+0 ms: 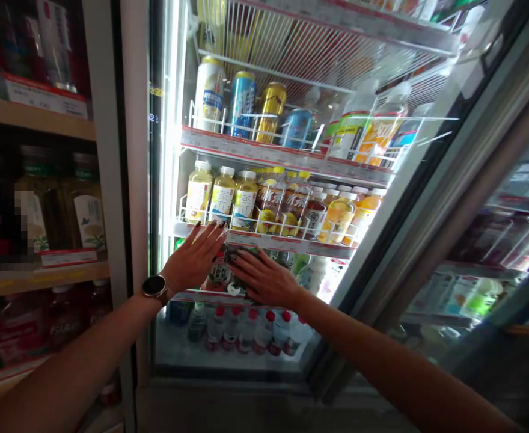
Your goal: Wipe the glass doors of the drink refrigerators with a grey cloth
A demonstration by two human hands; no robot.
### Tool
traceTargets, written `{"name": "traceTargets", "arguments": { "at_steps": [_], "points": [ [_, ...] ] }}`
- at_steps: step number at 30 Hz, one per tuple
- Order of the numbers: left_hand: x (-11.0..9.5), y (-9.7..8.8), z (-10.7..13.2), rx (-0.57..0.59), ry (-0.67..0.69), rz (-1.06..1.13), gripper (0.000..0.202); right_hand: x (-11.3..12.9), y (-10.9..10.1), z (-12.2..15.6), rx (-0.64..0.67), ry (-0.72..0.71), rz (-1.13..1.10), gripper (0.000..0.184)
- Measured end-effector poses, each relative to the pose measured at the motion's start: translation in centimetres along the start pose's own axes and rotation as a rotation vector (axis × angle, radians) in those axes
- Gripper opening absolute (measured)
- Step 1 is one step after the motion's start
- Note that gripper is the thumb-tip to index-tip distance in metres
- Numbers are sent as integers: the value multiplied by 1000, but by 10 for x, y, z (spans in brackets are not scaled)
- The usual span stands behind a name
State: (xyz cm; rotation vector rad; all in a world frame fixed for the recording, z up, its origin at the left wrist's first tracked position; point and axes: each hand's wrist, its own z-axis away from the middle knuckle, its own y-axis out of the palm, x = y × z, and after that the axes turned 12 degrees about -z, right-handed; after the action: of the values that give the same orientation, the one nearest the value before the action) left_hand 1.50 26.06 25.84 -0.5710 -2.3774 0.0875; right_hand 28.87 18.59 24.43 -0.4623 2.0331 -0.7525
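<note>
My left hand [195, 257] lies flat, fingers stretched out, at the front edge of the shelf [282, 242] that carries the tea bottles. A round dark-faced watch [154, 286] is on that wrist. Lower and to the right, my right hand [269, 279] reaches just under this shelf edge with its fingers extended. Beneath its fingers is a dark greenish item [240, 249], mostly covered, whose kind I cannot make out. A bottle with a dark label [219, 272] stands between the hands. Pale tea bottles [222, 195] with white caps stand above my left fingertips.
Cans [243, 102] and juice bottles [384, 129] stand on the upper shelf behind a wire rail. Red-capped water bottles [249, 328] line the cooler's bottom. The open glass door's frame [427, 240] slants along the right. Shelves of bottles [88, 210] flank the left.
</note>
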Motion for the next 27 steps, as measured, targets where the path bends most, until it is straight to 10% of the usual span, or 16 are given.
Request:
{"name": "traceTargets", "arguments": {
  "at_steps": [5, 10, 20, 27],
  "points": [
    [1, 0, 0, 14, 0, -33, 56, 30, 31, 21, 163, -242, 79, 64],
    [1, 0, 2, 34, -5, -6, 61, 3, 7, 12, 228, -353, 94, 65],
    [34, -32, -2, 25, -43, 45, 81, -148, -137, -46, -130, 131, 118, 86],
    [53, -19, -5, -20, -140, 4, 83, -116, -109, -77, -341, 346, 130, 86]
  ]
}}
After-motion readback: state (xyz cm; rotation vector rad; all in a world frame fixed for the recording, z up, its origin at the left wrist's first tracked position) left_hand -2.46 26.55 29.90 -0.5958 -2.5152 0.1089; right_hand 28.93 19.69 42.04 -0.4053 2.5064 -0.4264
